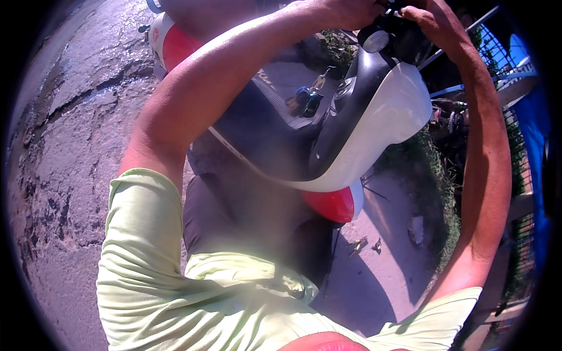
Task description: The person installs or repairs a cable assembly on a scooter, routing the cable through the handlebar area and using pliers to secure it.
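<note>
Both hands are at the top edge, around the scooter's black handlebar assembly (391,38). My left hand (351,11) has its fingers curled at a small dark part I cannot make out. My right hand (436,20) is closed on a black handlebar part, its fingertips partly hidden. Below them are the white front panel (398,105) and the dark footboard (263,128). A bunch of dark objects with a metal clip (309,100) rests on the scooter. A red-and-white body piece (333,205) shows lower down.
Cracked pavement (64,193) runs along the left. Small metal tools (358,247) and a pale scrap (415,228) lie on the concrete. Grass (442,193) borders it on the right, beside a railing and blue sheeting (530,134). Another red-and-white part (175,44) shows at top left.
</note>
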A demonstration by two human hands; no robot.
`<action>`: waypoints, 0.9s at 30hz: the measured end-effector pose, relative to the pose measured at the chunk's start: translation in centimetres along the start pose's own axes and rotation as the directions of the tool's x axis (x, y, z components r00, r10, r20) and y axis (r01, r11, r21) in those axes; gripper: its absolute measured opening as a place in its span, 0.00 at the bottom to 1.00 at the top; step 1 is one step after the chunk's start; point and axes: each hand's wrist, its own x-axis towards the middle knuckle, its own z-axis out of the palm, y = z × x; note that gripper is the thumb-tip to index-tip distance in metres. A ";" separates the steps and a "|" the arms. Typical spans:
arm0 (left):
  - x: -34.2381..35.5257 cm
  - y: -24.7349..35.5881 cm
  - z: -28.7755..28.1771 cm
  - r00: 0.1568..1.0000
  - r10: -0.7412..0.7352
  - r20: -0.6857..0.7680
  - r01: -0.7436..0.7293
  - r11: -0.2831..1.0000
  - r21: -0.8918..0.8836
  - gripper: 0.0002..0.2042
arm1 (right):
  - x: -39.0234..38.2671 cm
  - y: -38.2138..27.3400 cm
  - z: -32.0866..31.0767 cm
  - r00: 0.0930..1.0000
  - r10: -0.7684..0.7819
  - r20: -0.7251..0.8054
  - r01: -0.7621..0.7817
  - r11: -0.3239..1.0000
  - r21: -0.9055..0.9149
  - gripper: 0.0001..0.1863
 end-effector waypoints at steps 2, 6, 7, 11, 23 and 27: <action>-0.6 0.7 -0.7 0.994 -0.106 0.038 0.110 0.988 -0.110 0.08 | 0.3 0.7 -0.3 0.999 -0.007 0.034 0.006 1.000 0.016 0.12; -1.6 0.1 -0.8 0.990 -0.140 0.025 0.139 0.915 -0.380 0.08 | 0.7 1.4 -1.0 0.997 -0.031 0.076 0.028 0.999 0.036 0.13; -1.6 -0.3 -0.6 0.995 -0.095 -0.008 0.084 0.912 -0.402 0.08 | 0.8 1.5 -1.0 0.996 -0.042 0.082 0.038 0.998 0.046 0.13; -2.0 -0.1 -0.9 0.998 -0.059 0.028 0.066 0.907 -0.415 0.08 | 0.9 2.0 -1.0 0.994 -0.064 0.083 0.059 0.996 0.067 0.14; 0.1 0.5 -0.3 1.000 0.003 -0.025 -0.004 0.997 -0.078 0.06 | -0.5 3.3 -0.7 0.975 -0.221 0.034 0.210 0.957 0.202 0.16; 0.5 1.0 -0.1 1.000 -0.002 0.017 0.003 0.996 -0.087 0.07 | -1.3 3.8 -0.8 0.944 -0.329 -0.005 0.317 0.903 0.290 0.17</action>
